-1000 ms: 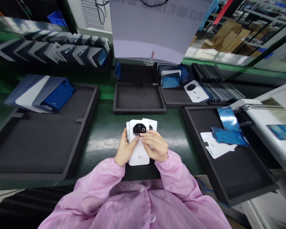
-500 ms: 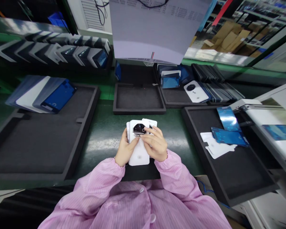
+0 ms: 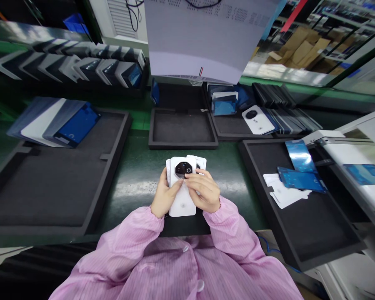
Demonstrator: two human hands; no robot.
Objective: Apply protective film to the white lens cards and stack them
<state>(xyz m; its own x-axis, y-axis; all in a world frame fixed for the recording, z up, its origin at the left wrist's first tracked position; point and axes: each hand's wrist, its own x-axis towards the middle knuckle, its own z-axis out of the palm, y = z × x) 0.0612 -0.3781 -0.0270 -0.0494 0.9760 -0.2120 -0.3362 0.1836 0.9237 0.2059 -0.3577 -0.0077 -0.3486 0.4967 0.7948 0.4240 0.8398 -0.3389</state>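
Observation:
A white phone back cover (image 3: 183,200) lies at the middle of the bench before me, with a dark, shiny octagonal camera window (image 3: 183,168) near its top. Other white covers (image 3: 201,161) show partly from beneath it, left and right. My left hand (image 3: 164,193) is closed round the left side, its thumb lying on the face below the window. On the right, my right hand (image 3: 204,191) is closed over the cover's edge, fingers together, tips at the window's lower right corner. Whether a thin film is between those fingertips I cannot tell.
A black foam tray (image 3: 50,187) at left bears a stack of blue and white panels (image 3: 56,123). The right tray (image 3: 312,229) holds white covers (image 3: 279,193) and blue sheets (image 3: 301,179). More trays (image 3: 183,146) and racked panels (image 3: 90,71) stand behind, below a grey machine housing (image 3: 203,41).
My right index finger has come down from the camera window toward its lower right corner, uncovering more of the window. My left hand and the cover have stayed in place.

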